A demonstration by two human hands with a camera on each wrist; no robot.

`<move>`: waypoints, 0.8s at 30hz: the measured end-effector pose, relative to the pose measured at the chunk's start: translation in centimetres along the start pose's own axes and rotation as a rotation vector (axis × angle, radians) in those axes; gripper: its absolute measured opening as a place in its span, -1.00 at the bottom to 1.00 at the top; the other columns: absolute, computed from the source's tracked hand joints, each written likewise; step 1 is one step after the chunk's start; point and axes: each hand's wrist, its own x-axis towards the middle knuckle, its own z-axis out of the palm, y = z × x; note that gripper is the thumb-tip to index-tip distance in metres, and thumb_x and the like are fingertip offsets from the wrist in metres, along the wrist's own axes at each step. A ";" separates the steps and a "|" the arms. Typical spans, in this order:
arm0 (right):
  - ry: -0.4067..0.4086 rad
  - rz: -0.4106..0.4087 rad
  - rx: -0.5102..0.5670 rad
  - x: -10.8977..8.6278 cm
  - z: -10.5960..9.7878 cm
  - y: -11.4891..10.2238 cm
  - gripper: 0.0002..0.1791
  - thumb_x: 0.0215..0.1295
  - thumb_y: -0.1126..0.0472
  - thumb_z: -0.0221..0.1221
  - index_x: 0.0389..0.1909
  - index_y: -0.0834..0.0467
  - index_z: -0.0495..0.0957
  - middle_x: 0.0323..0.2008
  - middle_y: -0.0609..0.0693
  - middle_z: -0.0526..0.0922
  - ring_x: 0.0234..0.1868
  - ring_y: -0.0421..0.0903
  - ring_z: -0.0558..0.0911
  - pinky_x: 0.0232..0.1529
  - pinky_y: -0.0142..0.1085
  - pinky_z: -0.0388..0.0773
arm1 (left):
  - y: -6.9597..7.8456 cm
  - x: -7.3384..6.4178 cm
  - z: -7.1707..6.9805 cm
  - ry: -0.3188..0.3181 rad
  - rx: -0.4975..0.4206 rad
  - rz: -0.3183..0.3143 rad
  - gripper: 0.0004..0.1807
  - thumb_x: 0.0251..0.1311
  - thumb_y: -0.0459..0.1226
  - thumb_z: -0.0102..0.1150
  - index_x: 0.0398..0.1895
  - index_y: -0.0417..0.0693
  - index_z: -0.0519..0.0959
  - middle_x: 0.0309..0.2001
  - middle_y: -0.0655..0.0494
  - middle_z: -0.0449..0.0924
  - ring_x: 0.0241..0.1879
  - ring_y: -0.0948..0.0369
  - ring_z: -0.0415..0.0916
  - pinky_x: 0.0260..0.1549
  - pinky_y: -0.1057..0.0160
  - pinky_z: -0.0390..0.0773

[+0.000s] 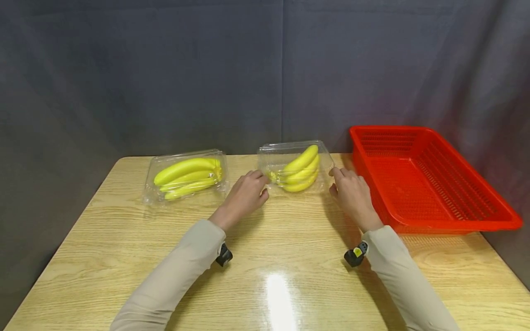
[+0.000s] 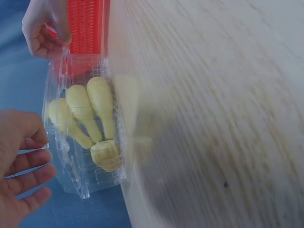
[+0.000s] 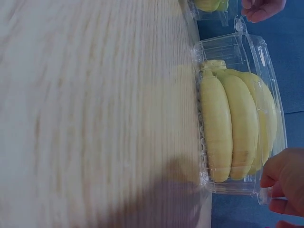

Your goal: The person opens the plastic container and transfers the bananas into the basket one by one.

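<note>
Left hand [image 1: 247, 192]: fingers relaxed and slightly bent, parted from one another, grasping nothing; just beside the left end of the right-hand container.
Right hand [image 1: 352, 192]: thumb and forefinger nearly together, pinching the rim at the near right corner of the same container.
Right-hand container [image 1: 273, 158]: clear plastic, at the back edge of the table [image 1: 314, 276], right of that edge's middle; between the two hands.
Contents: one bunch of yellow bananas [image 1: 301, 170], stem end toward the left hand, tips toward the right.
Left-hand container [image 1: 182, 157]: clear plastic, near the table's back left corner, beyond the left hand; holds a second banana bunch [image 1: 186, 174], stem end to the right.
Basket [image 1: 459, 225]: red, slotted sides, along the table's right edge, beside the right hand.
Backdrop: dark curtain [image 1: 207, 82] behind the back edge.
</note>
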 end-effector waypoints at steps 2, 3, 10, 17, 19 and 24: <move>-0.004 0.001 0.006 0.0 0.0 0.0 -0.72 -0.04 0.50 0.19 -0.22 0.31 0.51 -0.45 0.20 0.56 -0.42 0.25 0.53 -0.52 0.06 0.45 | 0.0 0.1 0.2 -0.019 0.013 -0.001 -0.81 0.12 -0.46 0.18 -0.19 -0.29 0.66 -0.24 -0.07 0.59 -0.28 0.02 0.55 -0.32 0.13 0.56; -0.006 0.001 0.010 0.0 0.0 0.0 -0.72 -0.04 0.51 0.18 -0.23 0.31 0.51 -0.46 0.20 0.56 -0.43 0.26 0.53 -0.52 0.06 0.46 | 0.0 0.2 0.3 -0.029 0.019 0.001 -0.80 0.12 -0.45 0.18 -0.17 -0.28 0.66 -0.23 -0.07 0.59 -0.27 0.02 0.55 -0.32 0.13 0.56; 0.005 -0.025 -0.006 -0.1 0.2 0.2 -0.76 -0.04 0.52 0.16 -0.28 0.31 0.51 -0.49 0.20 0.55 -0.46 0.24 0.52 -0.55 0.03 0.45 | 0.0 0.3 1.0 -0.055 0.051 0.004 -0.80 0.13 -0.44 0.19 -0.16 -0.28 0.65 -0.20 -0.08 0.58 -0.24 0.02 0.54 -0.28 0.14 0.56; 0.020 -0.085 -0.058 -0.3 0.2 0.2 -0.80 -0.03 0.50 0.15 -0.32 0.29 0.51 -0.48 0.18 0.58 -0.45 0.20 0.53 -0.54 -0.03 0.42 | -0.1 0.4 1.2 -0.027 0.068 0.023 -0.87 0.06 -0.48 0.20 -0.29 -0.23 0.63 -0.32 -0.01 0.52 -0.38 0.08 0.46 -0.44 0.19 0.50; 0.026 -0.099 -0.070 -0.4 0.2 0.2 -0.80 -0.03 0.50 0.16 -0.33 0.28 0.50 -0.49 0.17 0.58 -0.45 0.20 0.53 -0.55 -0.05 0.41 | -0.2 0.4 1.3 -0.020 0.067 0.027 -0.87 0.05 -0.50 0.20 -0.31 -0.23 0.62 -0.33 0.00 0.51 -0.39 0.08 0.45 -0.45 0.20 0.49; 0.048 -0.141 -0.088 -0.3 0.1 0.3 -0.80 -0.04 0.50 0.16 -0.33 0.28 0.50 -0.50 0.16 0.56 -0.45 0.18 0.55 -0.54 -0.06 0.43 | -0.4 0.6 1.3 0.000 0.081 0.041 -0.87 0.03 -0.52 0.19 -0.34 -0.22 0.62 -0.35 0.00 0.51 -0.40 0.08 0.45 -0.48 0.21 0.49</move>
